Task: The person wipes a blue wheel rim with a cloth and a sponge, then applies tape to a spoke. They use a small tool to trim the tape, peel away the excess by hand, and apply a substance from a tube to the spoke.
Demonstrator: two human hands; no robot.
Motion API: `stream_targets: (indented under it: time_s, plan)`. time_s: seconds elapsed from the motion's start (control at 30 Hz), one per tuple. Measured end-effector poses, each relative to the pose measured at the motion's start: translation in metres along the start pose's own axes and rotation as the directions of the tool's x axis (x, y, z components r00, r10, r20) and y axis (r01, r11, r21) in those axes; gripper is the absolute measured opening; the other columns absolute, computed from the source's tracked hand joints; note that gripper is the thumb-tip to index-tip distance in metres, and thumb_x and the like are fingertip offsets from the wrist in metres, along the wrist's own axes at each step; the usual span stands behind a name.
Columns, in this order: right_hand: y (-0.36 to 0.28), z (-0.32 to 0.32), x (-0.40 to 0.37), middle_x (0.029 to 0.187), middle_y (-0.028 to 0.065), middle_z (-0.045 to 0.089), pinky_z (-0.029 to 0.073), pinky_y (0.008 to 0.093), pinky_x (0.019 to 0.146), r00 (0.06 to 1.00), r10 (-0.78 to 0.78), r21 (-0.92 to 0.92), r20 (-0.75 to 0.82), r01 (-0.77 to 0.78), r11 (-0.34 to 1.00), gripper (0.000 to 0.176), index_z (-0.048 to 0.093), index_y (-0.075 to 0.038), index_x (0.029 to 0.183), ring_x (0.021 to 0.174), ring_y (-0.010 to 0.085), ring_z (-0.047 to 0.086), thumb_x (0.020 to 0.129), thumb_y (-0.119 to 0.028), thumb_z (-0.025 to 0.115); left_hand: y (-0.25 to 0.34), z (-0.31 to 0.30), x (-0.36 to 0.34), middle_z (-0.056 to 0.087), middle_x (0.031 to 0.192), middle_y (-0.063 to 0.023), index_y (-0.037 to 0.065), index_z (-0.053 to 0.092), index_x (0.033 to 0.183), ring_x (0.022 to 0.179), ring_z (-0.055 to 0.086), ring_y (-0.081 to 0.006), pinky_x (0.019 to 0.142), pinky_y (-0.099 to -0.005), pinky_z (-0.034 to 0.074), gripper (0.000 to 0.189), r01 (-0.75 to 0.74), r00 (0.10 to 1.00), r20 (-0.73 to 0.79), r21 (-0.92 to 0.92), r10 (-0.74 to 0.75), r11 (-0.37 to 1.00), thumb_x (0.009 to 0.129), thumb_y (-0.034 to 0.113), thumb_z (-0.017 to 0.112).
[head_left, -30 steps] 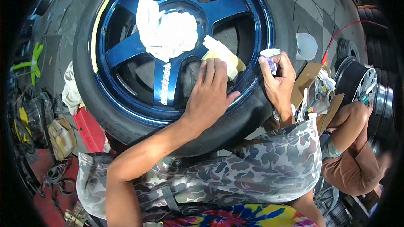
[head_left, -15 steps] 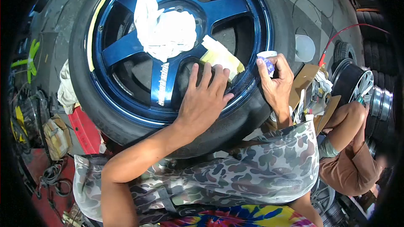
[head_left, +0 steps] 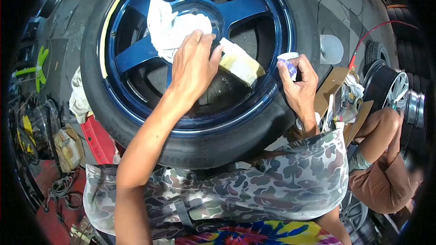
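A blue five-spoke wheel rim in a black tyre lies flat in front of me. My left hand reaches over the rim, its fingertips at the lower edge of a bunched white cloth on the hub, thumb apart from the fingers. Beside that hand, a yellowish block with a white patch rests across a spoke. At the right side of the tyre, my right hand is closed around a small purple-and-white object; its kind I cannot tell. A strip of yellow tape follows the left rim edge.
On the right are a white bucket, a cardboard box of crumpled material and a red hose. Another person crouches near other wheels. A red panel and coiled cable lie left.
My left hand has moved up and left from beside the yellowish block to the white cloth. My right hand keeps its grip on the purple-and-white object. The view has shifted slightly.
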State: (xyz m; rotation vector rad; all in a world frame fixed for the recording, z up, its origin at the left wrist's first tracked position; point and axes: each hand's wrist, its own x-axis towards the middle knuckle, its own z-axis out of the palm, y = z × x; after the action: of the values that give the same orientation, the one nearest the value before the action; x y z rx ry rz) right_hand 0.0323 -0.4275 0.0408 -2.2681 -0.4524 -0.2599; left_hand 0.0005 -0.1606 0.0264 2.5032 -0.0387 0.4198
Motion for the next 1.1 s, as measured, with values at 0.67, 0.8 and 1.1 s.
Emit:
stream_targets:
  time_s: [0.67, 0.8, 1.1]
  plan:
    - [0.004, -0.003, -0.001, 0.078, 0.0117, 0.059, 0.047, 0.034, 0.064, 1.0, 0.008, -0.006, -0.023, -0.008, 1.0, 0.024, 0.063, 0.001, 0.085, 0.067, 0.0238, 0.059, 0.089, -0.012, 0.082, 0.018, 0.007, -0.021, 0.064, 0.097, -0.0175, -0.002, 0.063, 0.102, 0.092, 0.061, -0.0389, 0.081, -0.0465, 0.05, 0.009, -0.17, 0.985, -0.04, -0.23, 0.165, 0.958, 0.094, -0.001, 0.068]
    - [0.003, -0.002, -0.001, 0.078, 0.0116, 0.058, 0.047, 0.0338, 0.065, 1.0, 0.013, 0.011, -0.02, -0.013, 1.0, 0.024, 0.062, 0.002, 0.085, 0.067, 0.024, 0.058, 0.089, -0.012, 0.082, 0.014, -0.007, -0.037, 0.065, 0.101, -0.0162, -0.002, 0.063, 0.103, 0.093, 0.062, -0.0372, 0.08, -0.045, 0.051, 0.013, -0.204, 0.978, -0.011, -0.26, 0.208, 0.944, 0.092, -0.004, 0.069]
    - [0.008, -0.004, -0.004, 0.079, 0.0116, 0.058, 0.048, 0.0345, 0.066, 0.998, 0.039, 0.022, -0.051, -0.038, 0.999, 0.023, 0.062, 0.001, 0.086, 0.068, 0.0238, 0.059, 0.09, -0.012, 0.081, 0.012, -0.02, -0.034, 0.067, 0.101, -0.0156, 0.0, 0.065, 0.104, 0.093, 0.064, -0.0346, 0.081, -0.0416, 0.052, 0.02, -0.236, 0.969, 0.0, -0.303, 0.247, 0.923, 0.087, -0.004, 0.073]
